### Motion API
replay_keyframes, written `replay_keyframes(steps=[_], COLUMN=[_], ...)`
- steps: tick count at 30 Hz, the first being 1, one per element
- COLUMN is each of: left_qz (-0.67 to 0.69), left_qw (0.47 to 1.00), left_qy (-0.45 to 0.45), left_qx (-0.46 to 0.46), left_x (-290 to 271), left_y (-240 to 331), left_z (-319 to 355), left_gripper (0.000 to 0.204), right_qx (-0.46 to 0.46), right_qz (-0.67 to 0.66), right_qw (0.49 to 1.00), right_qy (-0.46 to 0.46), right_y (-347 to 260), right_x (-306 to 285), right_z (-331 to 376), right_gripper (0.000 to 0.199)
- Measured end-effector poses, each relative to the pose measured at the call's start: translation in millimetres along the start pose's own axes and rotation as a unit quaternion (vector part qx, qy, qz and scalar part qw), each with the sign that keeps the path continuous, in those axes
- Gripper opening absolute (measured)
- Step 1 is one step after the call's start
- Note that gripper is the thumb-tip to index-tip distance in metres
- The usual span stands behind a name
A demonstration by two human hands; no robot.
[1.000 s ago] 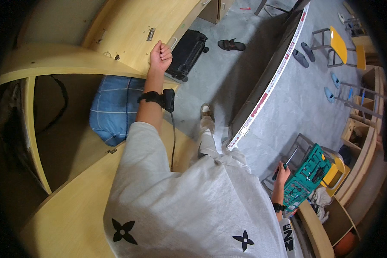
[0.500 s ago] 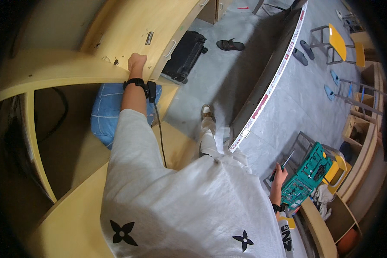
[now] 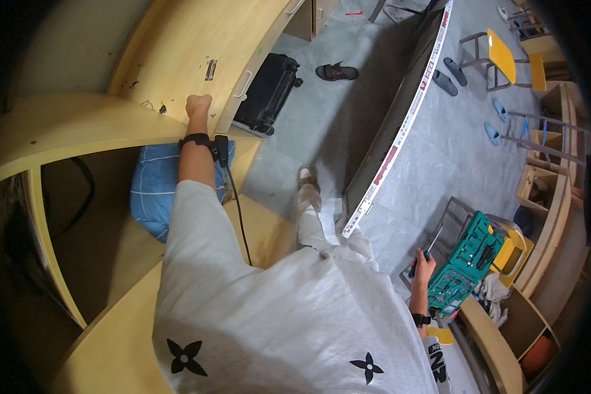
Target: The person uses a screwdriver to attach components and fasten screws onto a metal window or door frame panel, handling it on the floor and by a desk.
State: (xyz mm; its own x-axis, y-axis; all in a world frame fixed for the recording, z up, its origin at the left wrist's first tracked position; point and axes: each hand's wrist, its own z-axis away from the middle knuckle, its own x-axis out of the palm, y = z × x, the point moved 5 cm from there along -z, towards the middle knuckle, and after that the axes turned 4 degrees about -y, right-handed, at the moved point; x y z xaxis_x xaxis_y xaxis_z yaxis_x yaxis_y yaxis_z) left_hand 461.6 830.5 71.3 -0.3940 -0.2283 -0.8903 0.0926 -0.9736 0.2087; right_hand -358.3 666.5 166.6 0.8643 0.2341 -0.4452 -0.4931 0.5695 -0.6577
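Observation:
My left hand [image 3: 198,106] is closed in a fist and rests on the pale wooden desk [image 3: 184,62] near its drawer edge; nothing sticks out of it. A black band with a cable circles that wrist. Out to the right, my right hand [image 3: 425,266] is wrapped round the dark green handle of a screwdriver [image 3: 435,238], whose metal shaft points up and away. Beside this hand lies an opened green tool case [image 3: 463,262] with several bits and sockets in it, apparently on a chair.
A blue checked cushion [image 3: 156,190] is below my left forearm. A black suitcase [image 3: 269,92] and a dark sandal [image 3: 337,71] are on the floor. A long panel [image 3: 400,138] with a printed edge stands between me and yellow chairs [image 3: 500,58]. Wooden shelves [image 3: 544,187] line the right.
The whole view has shifted slightly, so most things appear a little farther left. My left fist stays on the desk, and my right hand still grips the screwdriver.

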Motion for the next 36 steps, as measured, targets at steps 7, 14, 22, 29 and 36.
replay_keyframes(steps=[7,14,22,29,36], left_qz=[0.740,0.763,0.791,0.824,0.854], left_qw=[0.492,0.330,0.351,0.361,0.363], left_qy=[-0.458,-0.556,-0.500,-0.432,-0.363], left_qx=[0.016,-0.005,0.024,0.066,0.085], left_x=[53.0,100.0,131.9,129.6,128.8], left_y=[98.8,123.6,99.1,71.9,46.7], left_z=[188.1,493.9,615.6,646.3,647.9], left_gripper=[0.017,0.015,0.018,0.017,0.015], right_qx=[-0.102,-0.209,-0.244,-0.267,-0.263], right_qz=[0.064,0.066,0.102,0.160,0.200], right_qw=[0.966,0.826,0.762,0.708,0.673], right_qy=[-0.230,-0.519,-0.591,-0.634,-0.662], right_y=[-101.6,-184.9,-146.7,-130.6,-138.3], right_x=[51.0,65.3,-14.1,-30.6,-19.9], right_z=[8.9,61.1,48.2,47.8,57.2], right_gripper=[0.014,0.044,0.049,0.047,0.046])
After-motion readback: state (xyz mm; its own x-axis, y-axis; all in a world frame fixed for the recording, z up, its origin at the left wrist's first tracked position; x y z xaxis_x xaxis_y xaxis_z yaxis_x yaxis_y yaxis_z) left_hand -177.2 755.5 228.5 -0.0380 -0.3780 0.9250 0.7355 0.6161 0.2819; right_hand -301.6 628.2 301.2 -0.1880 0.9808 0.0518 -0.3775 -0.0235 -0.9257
